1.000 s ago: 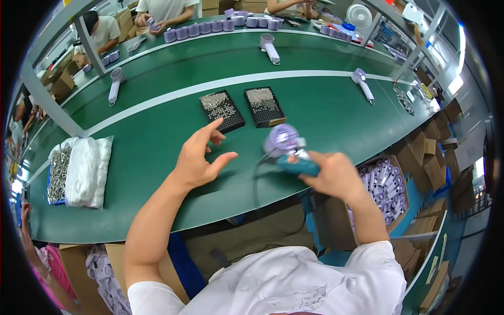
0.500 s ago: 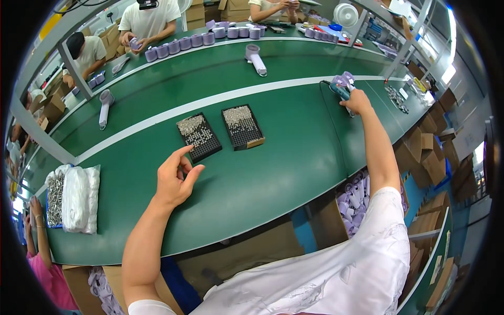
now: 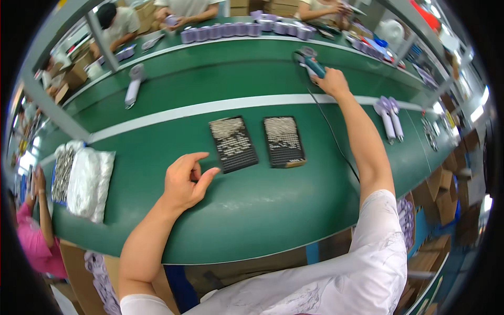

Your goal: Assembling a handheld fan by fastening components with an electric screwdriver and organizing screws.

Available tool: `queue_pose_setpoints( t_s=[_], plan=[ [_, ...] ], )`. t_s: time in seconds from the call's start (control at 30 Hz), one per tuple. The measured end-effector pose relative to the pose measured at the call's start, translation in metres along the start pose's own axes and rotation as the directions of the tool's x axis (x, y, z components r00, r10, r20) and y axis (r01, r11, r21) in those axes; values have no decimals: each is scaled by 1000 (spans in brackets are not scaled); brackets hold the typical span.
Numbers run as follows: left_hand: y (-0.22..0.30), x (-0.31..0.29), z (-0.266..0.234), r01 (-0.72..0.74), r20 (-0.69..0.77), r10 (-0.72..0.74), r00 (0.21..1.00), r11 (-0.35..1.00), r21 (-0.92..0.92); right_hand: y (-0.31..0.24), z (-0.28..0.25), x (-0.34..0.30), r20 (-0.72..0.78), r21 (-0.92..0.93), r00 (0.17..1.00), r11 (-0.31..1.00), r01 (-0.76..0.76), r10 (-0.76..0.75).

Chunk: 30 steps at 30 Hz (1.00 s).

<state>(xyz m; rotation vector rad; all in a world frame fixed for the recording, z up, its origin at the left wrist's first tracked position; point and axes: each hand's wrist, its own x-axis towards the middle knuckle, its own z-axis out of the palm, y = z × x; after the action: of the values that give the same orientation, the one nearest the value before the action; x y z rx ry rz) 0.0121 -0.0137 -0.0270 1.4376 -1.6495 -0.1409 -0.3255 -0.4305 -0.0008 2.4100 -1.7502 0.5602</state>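
My right hand [image 3: 332,83] reaches over the white divider strip, wrapped round a teal corded electric screwdriver [image 3: 314,65]. Just beyond the tool, a white and lilac handheld fan [image 3: 308,51] is partly covered; whether my fingers also touch it, I cannot tell. My left hand [image 3: 186,181] hovers above the green tabletop, holding nothing, thumb and forefinger apart. Close to its fingertips lies a black tray [image 3: 241,161] with rows of small metal screws. A second black screw tray [image 3: 284,156] lies to its right. Two more handheld fans [image 3: 389,119] rest side by side at the right.
A black cord [image 3: 336,136] trails from the screwdriver toward the front edge. White plastic bags [image 3: 89,184] beside metal parts lie at the left. Another fan [image 3: 134,86] rests in the far lane. Lilac parts [image 3: 220,31] line the far side, where other people work.
My right hand, with the screwdriver, has moved from beside the fans at the right to the fan in the far lane. My left hand keeps its open pose. The view has shifted.
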Motion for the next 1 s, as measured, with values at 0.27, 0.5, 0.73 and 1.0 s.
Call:
queue_pose_setpoints(
  t_s=[0.27,0.5,0.73,1.0],
  plan=[
    [-1,3,-3,-71,-96,73,993,997,31,13,8,24,61,-101,997,994,-39,46],
    [-1,7,0,-153,-162,154,975,988,20,37,-23,-1,151,367,939,864,-345,310],
    [6,4,3,-98,-122,91,988,994,-50,12,-87,-77,366,806,887,380,-454,282],
    [86,9,14,372,321,-198,926,624,-687,-103,-192,-220,203,878,977,429,-211,64]
  ],
)
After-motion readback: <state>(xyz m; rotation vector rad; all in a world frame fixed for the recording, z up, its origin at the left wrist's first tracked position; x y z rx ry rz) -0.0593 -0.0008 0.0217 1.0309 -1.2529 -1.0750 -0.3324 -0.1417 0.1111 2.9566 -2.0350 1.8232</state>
